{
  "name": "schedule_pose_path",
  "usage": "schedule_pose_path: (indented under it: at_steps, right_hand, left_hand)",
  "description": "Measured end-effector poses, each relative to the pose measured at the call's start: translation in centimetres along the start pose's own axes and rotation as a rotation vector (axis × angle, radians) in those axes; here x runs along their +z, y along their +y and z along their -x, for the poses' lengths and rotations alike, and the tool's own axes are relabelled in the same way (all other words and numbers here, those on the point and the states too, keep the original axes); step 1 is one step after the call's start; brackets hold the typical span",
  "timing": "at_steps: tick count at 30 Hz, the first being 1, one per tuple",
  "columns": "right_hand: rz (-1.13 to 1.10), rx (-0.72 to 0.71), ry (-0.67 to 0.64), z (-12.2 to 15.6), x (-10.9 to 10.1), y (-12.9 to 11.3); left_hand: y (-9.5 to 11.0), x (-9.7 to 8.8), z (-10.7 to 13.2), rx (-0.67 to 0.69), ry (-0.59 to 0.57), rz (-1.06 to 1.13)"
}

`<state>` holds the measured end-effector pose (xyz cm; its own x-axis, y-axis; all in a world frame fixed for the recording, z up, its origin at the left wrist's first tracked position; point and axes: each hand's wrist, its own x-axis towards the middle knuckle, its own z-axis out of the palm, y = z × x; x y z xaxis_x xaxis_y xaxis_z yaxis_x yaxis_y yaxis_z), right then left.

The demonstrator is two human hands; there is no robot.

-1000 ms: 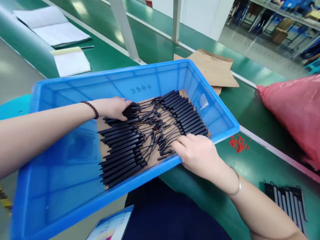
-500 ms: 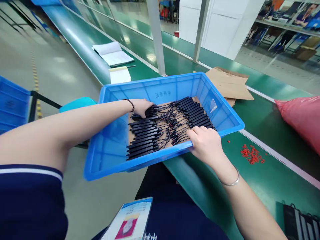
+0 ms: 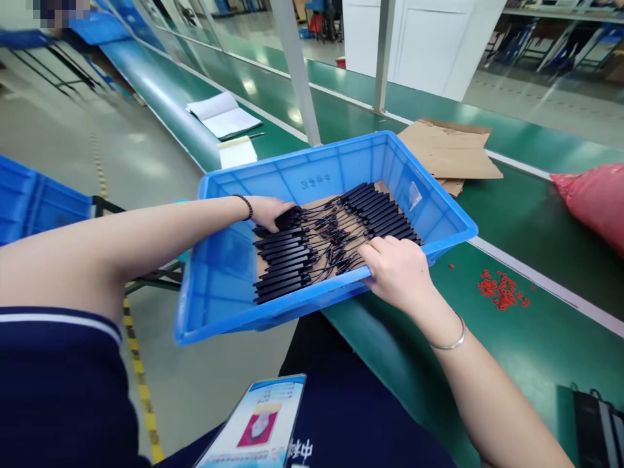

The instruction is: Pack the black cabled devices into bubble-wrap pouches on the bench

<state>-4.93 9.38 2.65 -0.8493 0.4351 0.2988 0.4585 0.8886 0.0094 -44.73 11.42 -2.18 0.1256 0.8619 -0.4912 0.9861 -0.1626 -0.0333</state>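
A blue plastic bin rests partly on the green table edge and overhangs my lap. Inside lies a brown cardboard sheet carrying several black stick-shaped parts with thin cables in two rows. My left hand reaches into the bin and its fingers curl over the far end of the left row. My right hand lies over the bin's near rim, fingers bent down onto the cables and the right row. What each hand grips underneath is hidden.
Small red rings lie scattered on the green table. Flat cardboard sits behind the bin, a red bag at the right. Papers lie further up the table. More black parts sit bottom right. Another blue bin stands left.
The view has pulled back and tilted up, so the bin looks smaller and further off. Both hands have stayed on the parts in the bin, the right hand shifting slightly inward.
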Motion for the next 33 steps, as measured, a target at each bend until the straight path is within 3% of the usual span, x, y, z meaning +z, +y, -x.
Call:
schedule_pose_path:
  at_steps: [8, 11, 17, 20, 24, 33]
  right_hand:
    - [-0.01, -0.038, 0.052, -0.1, 0.5, 0.3]
    - [-0.012, -0.029, 0.076, -0.1, 0.7, 0.3]
    - [-0.011, -0.042, 0.095, -0.1, 1.0, 0.2]
    - [-0.012, -0.04, 0.099, 0.0, 1.0, 0.2]
    - [-0.022, -0.03, 0.102, 0.0, 1.1, 0.3]
    - [-0.012, -0.037, 0.13, -0.3, 1.4, 0.2]
  left_hand:
    - [1.0, -2.0, 1.6, -0.047, 0.035, -0.133]
    - [0.7, -1.5, 1.8, -0.055, 0.049, -0.075]
    - [-1.2, 0.8, 0.8, -0.025, -0.105, 0.107]
    - [-1.6, 1.5, 0.4, -0.033, -0.077, 0.054]
    - [-0.7, 1.5, 0.7, -0.077, -0.045, -0.041]
    - [2.4, -1.0, 4.3, -0.177, 0.209, -0.448]
